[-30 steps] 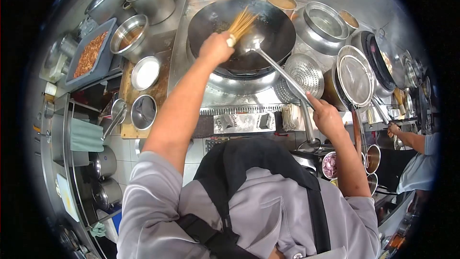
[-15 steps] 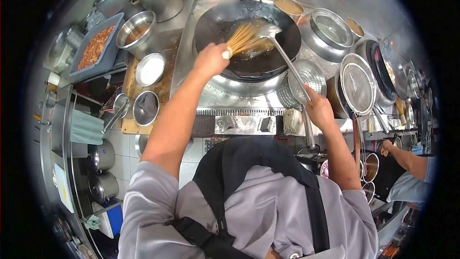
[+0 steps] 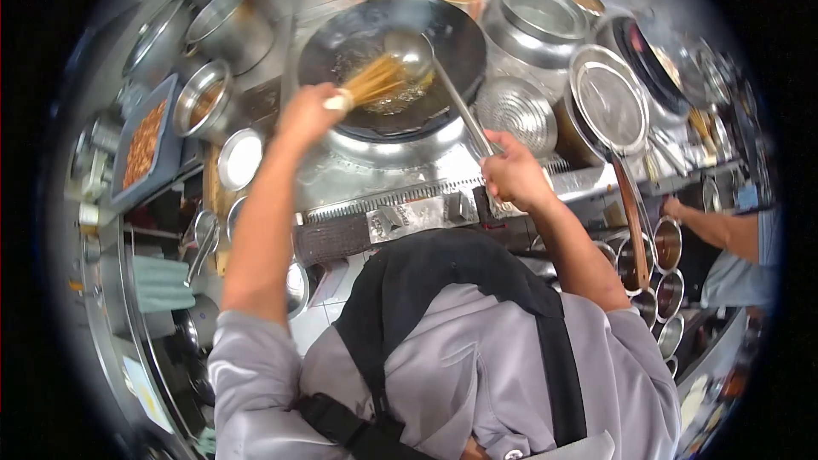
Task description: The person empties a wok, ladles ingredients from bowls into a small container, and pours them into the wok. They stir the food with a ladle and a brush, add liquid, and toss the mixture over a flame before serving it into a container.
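My left hand (image 3: 308,112) is closed around the pale bound end of a bamboo wok brush (image 3: 375,83), whose splayed bristles reach into a large dark wok (image 3: 456,43). A ladle (image 3: 464,111) is gripped by its long metal handle in my right hand (image 3: 517,172). The ladle's bowl hangs over the wok beside the bristle tips; blur hides whether they touch. Shiny, bubbly liquid lies in the wok's bottom under the brush.
A perforated strainer (image 3: 517,115) lies right of the wok, near a wooden-handled mesh sieve (image 3: 609,106). Leftward stand a white bowl (image 3: 240,159), a steel pot (image 3: 203,100) and a blue-grey tub (image 3: 162,153) of chopped food. Another person's arm (image 3: 716,230) shows at far right.
The view has turned, so the wok sits further left in it. Brush and ladle have shifted slightly left within the wok, and the ladle's bowl shows more of its face.
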The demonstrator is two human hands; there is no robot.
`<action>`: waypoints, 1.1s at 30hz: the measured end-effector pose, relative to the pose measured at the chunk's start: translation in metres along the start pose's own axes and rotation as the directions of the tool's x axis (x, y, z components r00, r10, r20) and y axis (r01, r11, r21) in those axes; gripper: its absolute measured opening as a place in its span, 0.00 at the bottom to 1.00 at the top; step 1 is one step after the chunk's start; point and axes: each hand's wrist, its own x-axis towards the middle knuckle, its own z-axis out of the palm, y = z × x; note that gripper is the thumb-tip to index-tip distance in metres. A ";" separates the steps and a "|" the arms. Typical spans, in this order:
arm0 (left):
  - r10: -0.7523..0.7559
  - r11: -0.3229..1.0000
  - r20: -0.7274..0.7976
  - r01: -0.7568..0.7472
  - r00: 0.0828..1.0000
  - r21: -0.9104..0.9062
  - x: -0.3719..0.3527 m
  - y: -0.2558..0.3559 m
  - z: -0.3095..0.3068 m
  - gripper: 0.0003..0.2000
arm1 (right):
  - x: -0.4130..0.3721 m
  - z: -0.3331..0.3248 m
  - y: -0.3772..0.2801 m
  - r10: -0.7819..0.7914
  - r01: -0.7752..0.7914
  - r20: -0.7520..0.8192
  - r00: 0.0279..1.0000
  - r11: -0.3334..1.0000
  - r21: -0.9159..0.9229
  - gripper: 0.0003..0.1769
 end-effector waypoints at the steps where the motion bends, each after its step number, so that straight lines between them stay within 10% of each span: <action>1: -0.007 0.996 0.007 0.006 1.000 0.094 -0.003 0.007 -0.020 0.13 | -0.008 -0.008 0.015 -0.162 0.118 -0.121 0.979 0.944 -0.309 0.32; 2: 0.051 0.983 -0.028 -0.045 0.998 0.179 -0.007 0.003 -0.035 0.13 | -0.019 -0.017 0.032 -0.333 0.160 -0.185 0.925 0.781 -0.604 0.33; 8: 0.160 0.959 0.400 -0.238 0.902 0.156 0.009 0.079 -0.095 0.15 | -0.127 -0.089 0.107 -0.489 0.187 -0.348 0.800 0.754 -0.630 0.38; 12: 0.362 0.890 0.389 -0.438 0.847 0.125 0.097 0.100 -0.004 0.14 | -0.149 -0.082 0.161 -0.204 -0.103 -0.455 0.867 0.820 -0.563 0.37; 15: 0.083 0.974 0.101 -0.102 0.991 0.201 0.183 0.091 0.070 0.13 | -0.130 -0.059 0.227 -0.235 -0.040 -0.463 0.854 0.860 -0.509 0.38; 20: 0.304 0.898 0.274 -0.371 0.913 0.239 0.146 0.134 0.029 0.13 | -0.126 -0.069 0.236 -0.321 0.057 -0.369 0.872 0.816 -0.575 0.32; 22: 0.101 0.995 0.202 -0.097 0.974 -0.029 0.144 0.134 0.020 0.11 | -0.136 -0.072 0.212 -0.371 0.039 -0.504 0.780 0.832 -0.553 0.26; 23: -0.238 0.944 0.305 0.293 0.922 -0.149 0.175 0.096 0.042 0.10 | -0.133 -0.072 0.188 -0.380 0.082 -0.534 0.755 0.863 -0.498 0.23; 24: -0.243 0.941 0.286 0.297 0.927 -0.163 0.175 0.087 0.056 0.10 | -0.130 -0.072 0.151 -0.443 0.115 -0.481 0.757 0.814 -0.569 0.22; 25: -0.349 0.596 0.345 0.491 0.871 -0.635 0.177 0.079 0.065 0.11 | -0.120 -0.078 0.128 -0.493 0.173 -0.424 0.760 0.781 -0.600 0.21; 27: -0.286 -0.325 0.497 0.404 0.820 -0.855 0.160 0.071 0.081 0.18 | -0.092 -0.077 0.083 -0.428 0.284 -0.359 0.829 0.877 -0.387 0.21; 29: -0.145 -0.551 0.511 0.359 0.847 -0.753 0.097 0.113 0.073 0.21 | -0.055 -0.052 0.016 -0.265 0.315 -0.251 0.931 0.931 0.186 0.26; 32: 0.032 -0.193 0.295 0.295 0.955 -0.936 0.006 0.160 0.088 0.19 | -0.005 -0.006 -0.051 -0.152 -0.075 0.257 0.954 0.714 0.697 0.33; 33: 0.101 0.209 0.306 0.280 0.947 -0.937 -0.020 0.169 0.076 0.20 | 0.024 0.001 -0.039 -0.227 -0.147 0.364 0.903 0.634 0.759 0.33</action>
